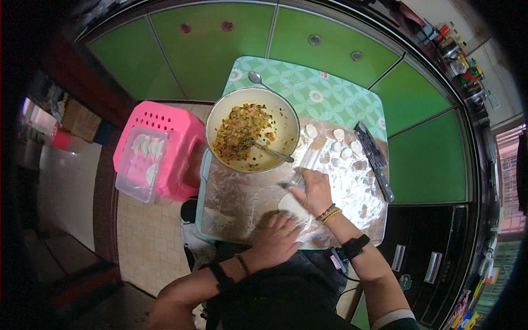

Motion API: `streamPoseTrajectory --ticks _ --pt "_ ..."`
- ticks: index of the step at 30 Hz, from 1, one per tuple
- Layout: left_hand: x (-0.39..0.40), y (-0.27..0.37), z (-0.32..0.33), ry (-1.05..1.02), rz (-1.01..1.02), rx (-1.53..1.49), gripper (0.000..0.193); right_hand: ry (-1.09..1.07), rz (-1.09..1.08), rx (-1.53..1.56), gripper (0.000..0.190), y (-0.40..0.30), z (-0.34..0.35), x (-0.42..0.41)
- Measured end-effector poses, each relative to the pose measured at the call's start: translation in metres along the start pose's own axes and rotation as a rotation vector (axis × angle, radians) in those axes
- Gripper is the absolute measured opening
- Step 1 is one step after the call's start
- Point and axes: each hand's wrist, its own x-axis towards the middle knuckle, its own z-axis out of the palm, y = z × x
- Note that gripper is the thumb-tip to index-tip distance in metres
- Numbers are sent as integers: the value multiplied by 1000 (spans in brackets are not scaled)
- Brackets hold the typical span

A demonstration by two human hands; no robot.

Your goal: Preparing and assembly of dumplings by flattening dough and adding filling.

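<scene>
A flat round dough wrapper (292, 205) lies on the floured board (231, 202) before me. My left hand (277, 240) rests palm down at its near edge, fingers spread and holding nothing. Just beyond the wrapper is my right hand (317, 192), its thumb and fingers around a blurred, greyish thing (295, 180) that I cannot make out. Behind my hands stands a large enamel bowl (285, 123) of chopped filling (241, 132), with a metal spoon (274, 152) in it. Several small dough pieces (345, 154) sit in loose flour at the board's far right.
A dark-bladed cleaver (373, 152) lies along the board's right edge. Another spoon (256, 77) is on the green flowered table (315, 80) behind the bowl. To the left, a pink plastic stool (173, 113) bears a clear container (134, 187) with several dumplings (148, 146). Green cabinets (330, 24) stand behind.
</scene>
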Motion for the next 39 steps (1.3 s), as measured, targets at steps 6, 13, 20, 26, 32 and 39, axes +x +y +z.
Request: streamPoseTrajectory --ticks 6,13,20,26,32,39 --pt "15 8 16 -193 29 166 57 28 20 192 66 21 -16 4" --pt "-12 -20 -13 163 6 -15 28 -88 -218 166 70 -19 -32 -37" --pt "-36 -29 -18 251 -223 -26 18 -159 31 -55 58 -54 -4 -28" --pt "2 1 -10 85 -93 -1 32 -11 239 74 43 -11 6 16" --pt "14 6 14 -81 -62 164 55 -51 -209 101 59 -9 -12 8" --pt "-9 -23 -12 -5 101 42 34 -1 -156 157 72 3 -40 -25"
